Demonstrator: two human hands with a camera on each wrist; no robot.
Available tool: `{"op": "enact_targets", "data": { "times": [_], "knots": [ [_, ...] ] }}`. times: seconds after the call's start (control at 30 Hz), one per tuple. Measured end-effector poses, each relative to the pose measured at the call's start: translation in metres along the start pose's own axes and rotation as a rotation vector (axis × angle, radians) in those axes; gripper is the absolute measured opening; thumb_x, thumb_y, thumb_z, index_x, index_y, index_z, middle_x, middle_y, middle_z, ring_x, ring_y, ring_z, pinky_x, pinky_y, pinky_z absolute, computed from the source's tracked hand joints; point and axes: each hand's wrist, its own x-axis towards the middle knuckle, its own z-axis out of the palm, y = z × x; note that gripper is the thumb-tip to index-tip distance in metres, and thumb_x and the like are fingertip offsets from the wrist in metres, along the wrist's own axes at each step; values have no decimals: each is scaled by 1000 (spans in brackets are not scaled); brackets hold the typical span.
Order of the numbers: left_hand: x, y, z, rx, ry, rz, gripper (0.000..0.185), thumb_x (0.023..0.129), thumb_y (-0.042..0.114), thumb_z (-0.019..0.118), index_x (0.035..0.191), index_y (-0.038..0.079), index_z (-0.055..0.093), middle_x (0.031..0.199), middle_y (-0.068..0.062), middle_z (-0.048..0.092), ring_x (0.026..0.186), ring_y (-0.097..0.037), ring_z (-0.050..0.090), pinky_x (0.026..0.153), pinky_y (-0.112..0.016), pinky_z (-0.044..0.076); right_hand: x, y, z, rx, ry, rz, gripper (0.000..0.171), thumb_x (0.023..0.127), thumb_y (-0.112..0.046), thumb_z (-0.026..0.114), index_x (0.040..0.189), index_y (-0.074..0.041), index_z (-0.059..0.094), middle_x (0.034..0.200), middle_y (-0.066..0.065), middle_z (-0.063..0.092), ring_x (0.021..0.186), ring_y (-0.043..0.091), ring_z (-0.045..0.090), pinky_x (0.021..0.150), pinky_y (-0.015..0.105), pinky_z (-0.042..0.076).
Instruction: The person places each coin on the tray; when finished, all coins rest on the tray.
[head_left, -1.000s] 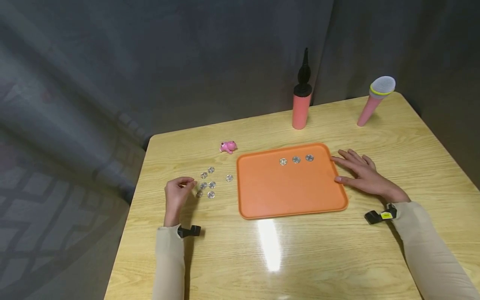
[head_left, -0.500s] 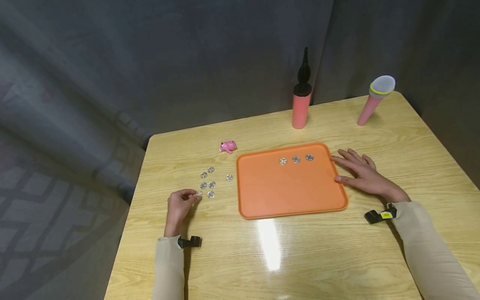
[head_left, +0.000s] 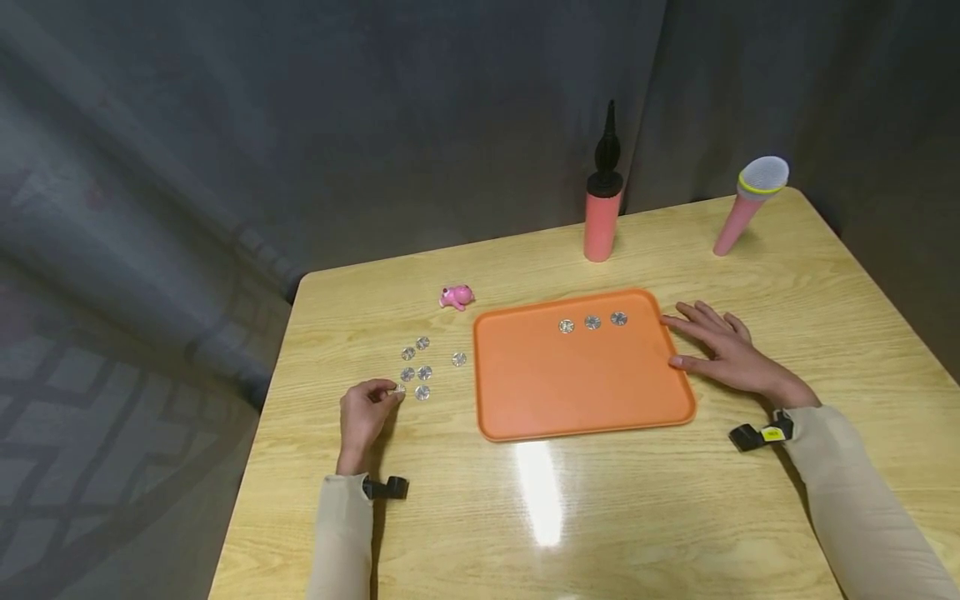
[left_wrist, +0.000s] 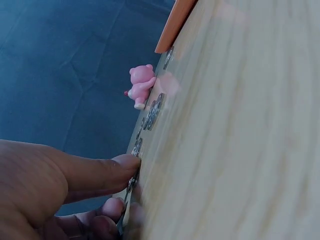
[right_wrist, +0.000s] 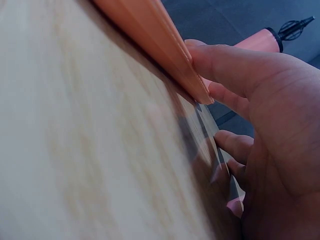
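At the left of the table, my left hand (head_left: 365,415) pinches a silvery coin-like disc (head_left: 400,389) between thumb and fingertips, low at the tabletop. In the left wrist view, the thumb (left_wrist: 107,170) covers part of the discs, so contact with the wood cannot be seen. Several similar discs (head_left: 423,372) lie flat just beyond, and a single disc (head_left: 459,359) is closer to the tray. My right hand (head_left: 723,354) has its fingers spread and touches the right rim of an orange tray (head_left: 585,400). Three discs (head_left: 592,322) lie in a row inside the tray's far side.
A small pink bear figure (head_left: 457,297) lies behind the loose discs. Toward the back edge stand a pink and black hand pump (head_left: 602,217) and a pink toy microphone (head_left: 742,212). Dark curtains (head_left: 450,125) hang behind the wooden table (head_left: 637,517).
My left hand has moved slightly toward me and right, from above the table's left side down to the nearest left disc, which its fingers now pinch. The right hand stays at the tray rim.
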Motion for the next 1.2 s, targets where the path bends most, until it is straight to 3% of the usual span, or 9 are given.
{"op": "enact_targets", "data": {
  "times": [0.33,0.77,0.97,1.2],
  "knots": [
    [0,2,0,72,21,27,15,85,9,79,95,-1,76,78,-15,69,63,-12,51,55,-21,38,0,1,0,-2,3,-13,68,93,-24,70,153,-15,40,165,27,16,155,46,-2,116,68,-12],
    [3,2,4,169,6,6,15,83,9,80,94,1,74,83,-13,66,73,-20,56,66,-29,40,-2,1,-1,-26,4,-36,69,93,-24,70,154,-14,40,164,28,18,155,47,-1,115,70,-12],
    [0,2,5,137,29,-8,16,82,9,81,90,1,69,85,-14,68,73,-20,57,67,-27,42,-1,2,1,-23,5,-22,68,94,-25,69,154,-15,39,165,27,16,155,46,-2,116,68,-13],
    [1,1,3,9,30,7,13,83,2,78,88,-3,68,84,-18,70,70,-13,58,62,-17,45,0,0,2,-23,9,-13,68,93,-26,69,154,-16,40,165,26,16,156,45,-2,117,67,-12]
  ]
}}
